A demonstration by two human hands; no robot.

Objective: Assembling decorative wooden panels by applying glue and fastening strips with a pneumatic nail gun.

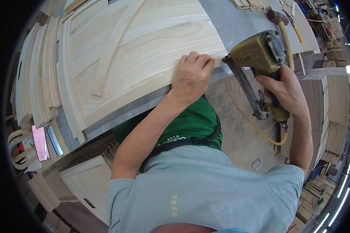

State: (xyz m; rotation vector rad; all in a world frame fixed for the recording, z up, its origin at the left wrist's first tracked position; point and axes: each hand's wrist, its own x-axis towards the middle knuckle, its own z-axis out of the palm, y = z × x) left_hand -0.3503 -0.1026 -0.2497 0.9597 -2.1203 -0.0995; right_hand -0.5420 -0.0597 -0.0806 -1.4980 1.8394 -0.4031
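Note:
A pale wooden panel (pixel 155 50) with a raised frame lies on a grey-topped worktable (pixel 116 121) before me. My left hand (pixel 192 73) is closed on the panel's near edge close to its right corner, with the fingers curled; the fingertips are partly hidden. My right hand (pixel 286 90) grips the handle of a worn, dull-yellow pneumatic nail gun (pixel 256 54). The gun's nose is right beside the panel's right corner, and I cannot tell whether it touches. A yellow air hose (pixel 266 138) runs from the handle's base. A loose slanting wood strip (pixel 118 48) lies across the panel.
Stacked wooden boards (pixel 39 73) stand left of the panel. A pink phone (pixel 40 143) lies at the table's left end near bent clamps (pixel 17 149). A mallet (pixel 278 17) rests at the far right. Board stacks (pixel 313 101) rise beyond my right arm.

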